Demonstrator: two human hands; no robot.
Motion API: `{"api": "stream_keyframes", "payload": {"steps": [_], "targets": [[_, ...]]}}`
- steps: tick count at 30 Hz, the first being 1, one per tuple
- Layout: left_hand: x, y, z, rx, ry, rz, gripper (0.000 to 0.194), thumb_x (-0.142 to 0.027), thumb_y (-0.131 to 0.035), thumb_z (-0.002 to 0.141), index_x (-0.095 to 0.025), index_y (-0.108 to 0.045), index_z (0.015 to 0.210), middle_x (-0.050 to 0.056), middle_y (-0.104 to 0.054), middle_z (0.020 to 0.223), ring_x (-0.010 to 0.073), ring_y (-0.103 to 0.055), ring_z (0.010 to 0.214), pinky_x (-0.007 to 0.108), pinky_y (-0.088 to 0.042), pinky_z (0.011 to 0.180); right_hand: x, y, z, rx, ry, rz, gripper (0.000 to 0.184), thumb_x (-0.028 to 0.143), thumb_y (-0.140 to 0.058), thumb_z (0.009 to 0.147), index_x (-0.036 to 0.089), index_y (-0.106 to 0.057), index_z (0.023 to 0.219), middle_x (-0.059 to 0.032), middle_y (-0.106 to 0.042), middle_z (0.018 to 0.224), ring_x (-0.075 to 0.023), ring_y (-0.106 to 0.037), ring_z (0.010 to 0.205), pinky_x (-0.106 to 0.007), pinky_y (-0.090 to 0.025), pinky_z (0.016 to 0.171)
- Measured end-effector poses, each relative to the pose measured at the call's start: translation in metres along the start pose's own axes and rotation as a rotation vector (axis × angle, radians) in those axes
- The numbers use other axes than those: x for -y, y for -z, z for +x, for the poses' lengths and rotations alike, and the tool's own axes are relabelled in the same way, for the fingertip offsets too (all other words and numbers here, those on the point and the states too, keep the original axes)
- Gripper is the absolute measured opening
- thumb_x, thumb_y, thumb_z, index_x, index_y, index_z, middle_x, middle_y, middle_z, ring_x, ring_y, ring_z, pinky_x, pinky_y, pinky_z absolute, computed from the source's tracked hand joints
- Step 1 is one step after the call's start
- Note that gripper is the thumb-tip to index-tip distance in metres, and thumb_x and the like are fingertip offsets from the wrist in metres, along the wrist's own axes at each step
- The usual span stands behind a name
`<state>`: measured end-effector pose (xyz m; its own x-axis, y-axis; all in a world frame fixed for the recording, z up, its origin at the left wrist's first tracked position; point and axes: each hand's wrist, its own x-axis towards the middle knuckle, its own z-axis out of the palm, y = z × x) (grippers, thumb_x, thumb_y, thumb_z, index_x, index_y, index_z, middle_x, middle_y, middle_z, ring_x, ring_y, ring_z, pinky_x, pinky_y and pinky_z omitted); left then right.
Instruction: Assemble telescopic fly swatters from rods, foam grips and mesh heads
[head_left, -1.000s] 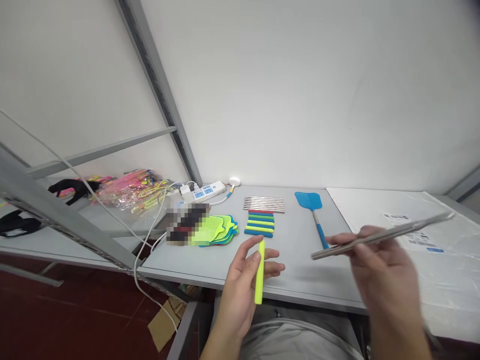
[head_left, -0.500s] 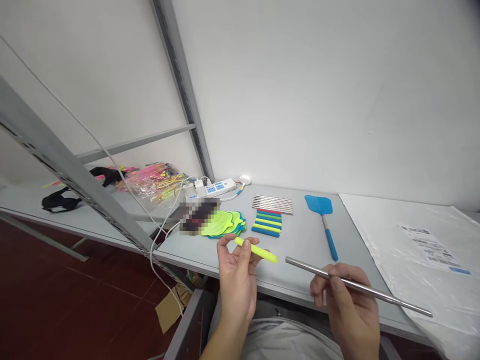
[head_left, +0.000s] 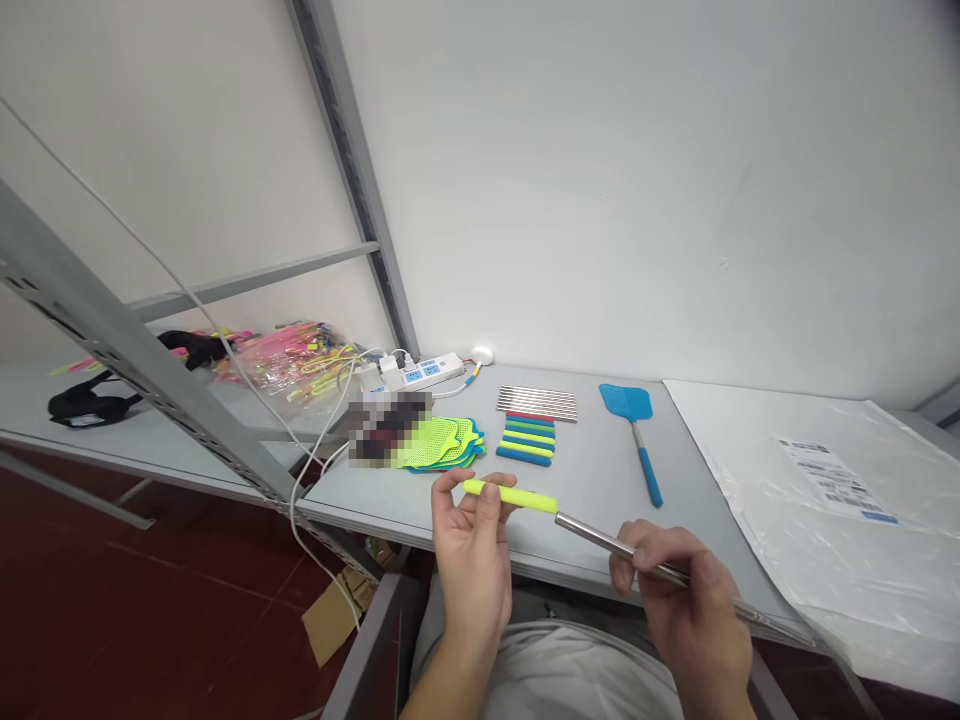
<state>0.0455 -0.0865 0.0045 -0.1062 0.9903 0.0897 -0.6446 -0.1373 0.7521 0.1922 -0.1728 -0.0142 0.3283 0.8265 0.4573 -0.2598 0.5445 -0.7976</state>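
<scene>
My left hand (head_left: 472,555) pinches a yellow foam tube (head_left: 510,495) between thumb and fingers, while my right hand (head_left: 682,600) pinches a steel rod (head_left: 622,547), its end meeting the tube's end above the worktop (head_left: 585,480).

The head-worn camera looks forward and down at left hand (head_left: 472,560) and right hand (head_left: 686,610).

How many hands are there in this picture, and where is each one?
2. The left hand is at lower centre, holding a yellow foam tube. The right hand is to its right, holding a metal rod. The tube and rod meet end to end.
</scene>
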Motion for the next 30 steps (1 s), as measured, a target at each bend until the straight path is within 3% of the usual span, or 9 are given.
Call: {"api": "stream_keyframes", "payload": {"steps": [6,13,18,22,26,30], "targets": [[-0.003,0.005,0.002,0.055,-0.003,0.071,0.041,-0.035,-0.078,0.081,-0.025,-0.047,0.104,0.002,-0.074,0.085,0.0128,-0.07,0.081,0.023,-0.052,0.077,0.0,0.002,0.002,-0.046,-0.052,0.051,0.047,0.038,-0.031,0.102,0.022,-0.071,0.083,-0.0044,-0.059,0.064,-0.0183,-0.053,0.064,-0.032,-0.038,0.061],[-0.003,0.015,0.004,0.238,0.006,0.205,0.034,-0.041,-0.072,0.085,-0.024,-0.048,0.102,0.001,-0.074,0.081,0.0183,-0.07,0.083,0.032,-0.05,0.084,0.003,0.007,0.008,-0.085,-0.182,0.173,0.046,0.038,-0.03,0.102,0.023,-0.065,0.077,-0.0025,-0.054,0.059,-0.0177,-0.05,0.06,-0.031,-0.036,0.058],[-0.011,0.014,0.003,0.541,0.029,0.665,0.019,-0.037,-0.075,0.082,-0.02,-0.067,0.086,0.003,-0.075,0.083,0.0189,-0.067,0.081,0.026,-0.048,0.076,-0.003,0.005,0.01,-0.074,-0.249,0.094,0.04,0.037,-0.036,0.1,0.021,-0.064,0.076,-0.0015,-0.053,0.062,-0.0159,-0.05,0.06,-0.031,-0.037,0.06],[-0.019,0.01,0.002,0.708,0.022,0.907,0.022,-0.041,-0.066,0.088,-0.02,-0.074,0.088,0.004,-0.075,0.081,0.0198,-0.065,0.078,0.027,-0.046,0.074,-0.006,-0.001,0.011,-0.096,-0.268,0.044,0.038,0.042,-0.04,0.099,0.02,-0.065,0.079,-0.0008,-0.052,0.065,-0.0157,-0.051,0.06,-0.031,-0.04,0.06],[-0.024,0.016,0.009,0.803,0.104,0.849,0.039,-0.045,-0.049,0.097,-0.019,-0.077,0.095,0.006,-0.074,0.077,0.0217,-0.067,0.077,0.03,-0.048,0.077,-0.001,-0.003,0.015,-0.15,-0.287,-0.047,0.033,0.042,-0.048,0.095,0.019,-0.066,0.08,-0.0013,-0.054,0.073,-0.0146,-0.051,0.062,-0.03,-0.042,0.061],[-0.023,0.022,0.018,0.726,0.264,0.571,0.049,-0.052,-0.044,0.098,-0.015,-0.076,0.094,0.012,-0.076,0.085,0.0229,-0.069,0.077,0.032,-0.051,0.075,-0.008,-0.015,0.013,-0.057,-0.334,-0.089,0.03,0.043,-0.052,0.095,0.02,-0.065,0.08,-0.0013,-0.055,0.074,-0.0157,-0.053,0.063,-0.03,-0.044,0.063]]}}
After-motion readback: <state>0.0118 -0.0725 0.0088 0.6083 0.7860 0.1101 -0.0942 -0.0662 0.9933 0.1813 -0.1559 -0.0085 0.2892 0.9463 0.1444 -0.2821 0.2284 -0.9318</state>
